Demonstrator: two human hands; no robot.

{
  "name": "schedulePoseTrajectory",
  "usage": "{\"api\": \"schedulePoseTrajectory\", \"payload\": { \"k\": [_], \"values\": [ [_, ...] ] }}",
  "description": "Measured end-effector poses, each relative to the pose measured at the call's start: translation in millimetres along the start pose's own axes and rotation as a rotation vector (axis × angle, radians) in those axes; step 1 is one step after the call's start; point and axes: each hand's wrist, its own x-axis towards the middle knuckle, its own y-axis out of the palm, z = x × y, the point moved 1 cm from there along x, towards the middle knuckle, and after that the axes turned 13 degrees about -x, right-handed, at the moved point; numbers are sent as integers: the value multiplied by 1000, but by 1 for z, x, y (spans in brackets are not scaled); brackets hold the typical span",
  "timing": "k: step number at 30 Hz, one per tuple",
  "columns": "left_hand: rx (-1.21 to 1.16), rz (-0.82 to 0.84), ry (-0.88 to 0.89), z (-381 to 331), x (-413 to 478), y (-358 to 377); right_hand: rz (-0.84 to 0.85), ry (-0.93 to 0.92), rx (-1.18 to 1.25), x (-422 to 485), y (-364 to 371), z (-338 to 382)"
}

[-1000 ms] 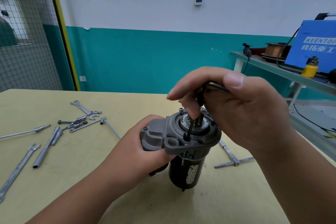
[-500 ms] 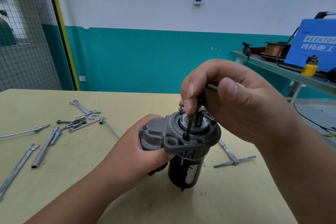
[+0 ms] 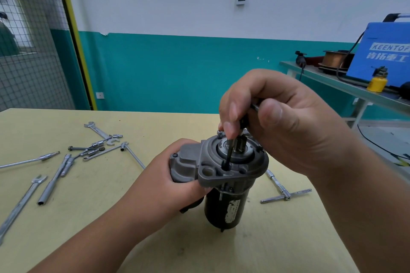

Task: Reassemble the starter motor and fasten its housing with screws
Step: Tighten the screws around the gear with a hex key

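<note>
The starter motor (image 3: 224, 206) stands upright on the yellow table (image 3: 88, 206), black body below and grey housing (image 3: 221, 166) on top. My left hand (image 3: 168, 182) grips the housing's left side from below. My right hand (image 3: 281, 126) hovers over the top and pinches a black hex key (image 3: 228, 155). The key's short leg points down into a screw hole at the front of the housing flange. A screw head (image 3: 220, 132) stands proud at the back rim.
Several wrenches and socket bars (image 3: 66, 162) lie scattered on the table's left. A T-handle wrench (image 3: 284, 193) lies right of the motor. A green bench (image 3: 355, 93) at the right carries a blue welder (image 3: 386, 55) and a yellow can (image 3: 377, 83).
My right hand has turned around the hex key, the thumb swinging right and down and the fingers curling in. The motor and my left hand stay put.
</note>
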Motion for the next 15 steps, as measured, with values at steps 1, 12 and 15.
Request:
{"api": "schedulePoseTrajectory", "payload": {
  "k": [1,12,15],
  "values": [
    [0,2,0,0,0,0,-4,3,-4,0,0,0],
    [5,10,-14,0,0,0,-74,7,-231,-2,-3,0],
    [7,9,-14,0,0,0,-50,48,-420,-3,-6,0]
  ]
}}
